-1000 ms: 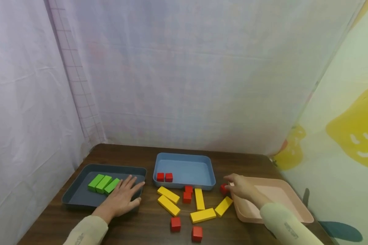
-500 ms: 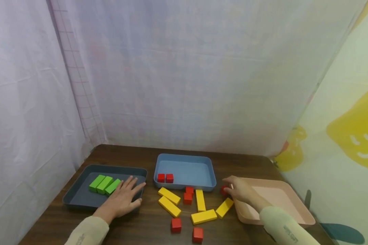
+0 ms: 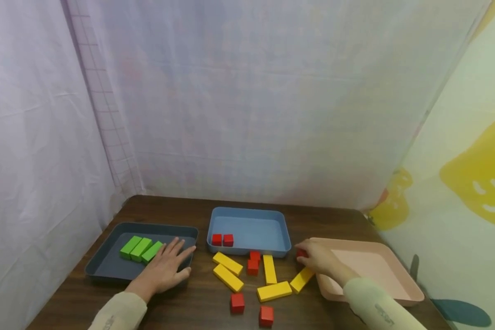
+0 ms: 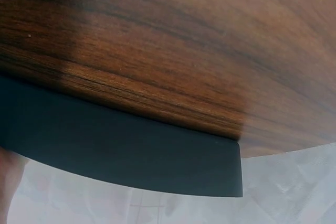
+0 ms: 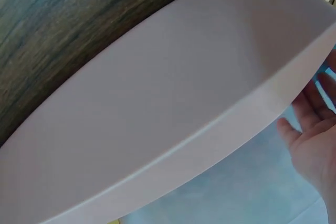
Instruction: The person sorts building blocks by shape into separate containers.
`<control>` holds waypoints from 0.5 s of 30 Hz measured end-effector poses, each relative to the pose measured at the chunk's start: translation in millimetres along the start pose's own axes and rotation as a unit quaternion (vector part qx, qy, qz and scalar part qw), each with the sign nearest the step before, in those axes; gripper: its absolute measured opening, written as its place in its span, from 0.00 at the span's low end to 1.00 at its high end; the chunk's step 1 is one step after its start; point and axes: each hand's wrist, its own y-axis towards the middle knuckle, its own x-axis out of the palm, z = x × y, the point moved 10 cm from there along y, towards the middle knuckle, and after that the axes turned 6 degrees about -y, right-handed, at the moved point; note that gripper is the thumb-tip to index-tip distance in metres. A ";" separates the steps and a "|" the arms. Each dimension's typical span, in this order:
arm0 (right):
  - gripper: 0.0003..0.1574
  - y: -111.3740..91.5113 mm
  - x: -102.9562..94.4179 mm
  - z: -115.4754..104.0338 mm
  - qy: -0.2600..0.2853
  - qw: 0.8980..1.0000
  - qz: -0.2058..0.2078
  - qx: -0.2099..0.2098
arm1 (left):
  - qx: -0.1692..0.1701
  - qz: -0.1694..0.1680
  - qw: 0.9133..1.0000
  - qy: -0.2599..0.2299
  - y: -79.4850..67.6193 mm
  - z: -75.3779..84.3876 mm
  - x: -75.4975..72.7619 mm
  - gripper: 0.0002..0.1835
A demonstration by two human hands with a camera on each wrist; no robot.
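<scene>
In the head view my left hand [image 3: 162,268], fingers spread, lies over the right end of a dark grey tray [image 3: 103,270]. Beside its fingertips, three green blocks [image 3: 141,250] lie in that tray. Over on the right, my right hand [image 3: 323,261] reaches past the left edge of a peach tray [image 3: 373,298]. Its thumb and index finger pinch a red cube [image 3: 301,255], which they partly cover. The right wrist view shows this hand [image 5: 317,150] beyond the peach tray's wall [image 5: 173,87], the cube hidden there.
A blue tray [image 3: 255,224] at the back middle holds two red cubes [image 3: 228,239]. Several yellow blocks [image 3: 274,291] and more red cubes [image 3: 237,303] are scattered on the brown wooden table [image 3: 198,311]. White curtains [image 3: 247,114] hang behind the table.
The right hand has shifted slightly left and down, its thumb and index finger coming around the red cube. The left hand stays put over the dark tray.
</scene>
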 end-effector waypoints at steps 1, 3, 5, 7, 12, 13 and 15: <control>0.19 0.6 0.7 -0.5 0.003 1.000 -0.001 0.000 | -0.002 -0.001 1.000 0.000 0.3 -0.5 0.4 0.32; 0.19 1.4 1.2 -1.8 0.002 1.000 0.004 -0.007 | -0.007 -0.002 1.000 0.000 0.8 -1.9 1.1 0.32; 0.19 1.0 1.6 -2.5 -0.009 1.000 0.010 -0.011 | -0.011 -0.004 1.000 0.002 0.5 -2.6 1.6 0.32; 0.19 -0.4 1.0 -3.7 -0.035 0.999 0.020 -0.017 | -0.012 -0.005 1.000 0.002 0.5 -3.1 2.1 0.32; 0.18 -3.6 -1.7 -9.0 -0.100 0.993 0.046 -0.041 | -0.011 -0.005 1.000 0.006 0.7 -2.9 2.0 0.32; 0.18 -3.9 -2.6 -10.4 -0.107 0.992 0.052 -0.049 | -0.011 -0.004 1.000 0.006 0.7 -2.9 2.0 0.32; 0.17 -3.8 -3.5 -12.9 -0.115 0.990 0.060 -0.061 | -0.011 -0.001 1.000 0.008 0.7 -2.7 1.3 0.32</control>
